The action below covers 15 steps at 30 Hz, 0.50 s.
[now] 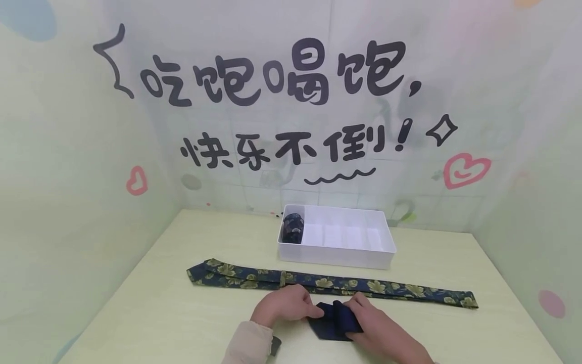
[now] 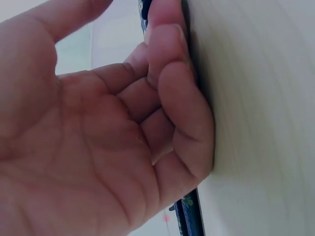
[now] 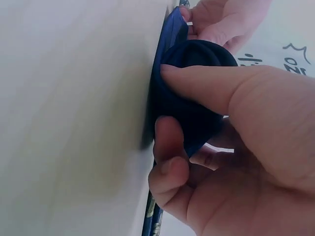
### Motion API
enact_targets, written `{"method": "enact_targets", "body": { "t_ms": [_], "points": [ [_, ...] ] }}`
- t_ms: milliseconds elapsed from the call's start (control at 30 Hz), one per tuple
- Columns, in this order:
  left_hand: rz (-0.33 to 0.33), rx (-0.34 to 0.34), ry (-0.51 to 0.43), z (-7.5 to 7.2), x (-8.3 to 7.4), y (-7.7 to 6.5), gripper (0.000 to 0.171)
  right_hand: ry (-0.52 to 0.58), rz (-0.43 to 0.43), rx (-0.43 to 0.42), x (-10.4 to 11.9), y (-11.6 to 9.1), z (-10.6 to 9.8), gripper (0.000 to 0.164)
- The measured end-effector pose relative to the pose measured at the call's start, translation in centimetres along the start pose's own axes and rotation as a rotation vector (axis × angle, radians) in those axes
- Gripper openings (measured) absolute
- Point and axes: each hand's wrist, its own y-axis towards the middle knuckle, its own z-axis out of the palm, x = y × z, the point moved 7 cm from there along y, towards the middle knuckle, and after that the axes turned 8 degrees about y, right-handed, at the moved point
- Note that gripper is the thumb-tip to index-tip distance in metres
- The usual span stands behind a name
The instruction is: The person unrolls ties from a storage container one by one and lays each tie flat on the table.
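A plain navy tie (image 1: 324,331), mostly rolled up, lies on the table with its pointed end flat to the left. My right hand (image 1: 377,326) grips the roll (image 3: 197,113), thumb on one side and fingers curled round the other. At the flat end, my left hand (image 1: 288,303) pinches the edge between thumb and fingers; the left wrist view shows its other fingers (image 2: 184,108) curled against the table, the pinch itself mostly cut off. Just beyond both hands, a navy tie with yellow-green flowers (image 1: 377,287) stretches lengthwise across the table.
A white divided box (image 1: 336,257) stands at the back of the table (image 1: 150,313). Its left compartment holds a rolled dark patterned tie (image 1: 293,228). Printed curtains (image 1: 273,116) enclose the back and sides. A small dark object (image 1: 275,346) shows by the left sleeve.
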Motion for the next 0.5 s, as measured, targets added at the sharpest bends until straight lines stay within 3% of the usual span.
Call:
{"method": "enact_targets", "body": {
  "t_ms": [500],
  "points": [
    [-0.006,-0.061,0.059,0.36,-0.82,-0.24,0.057,0.051,0.062,0.035,0.01,0.18,0.48,0.045]
  ]
}}
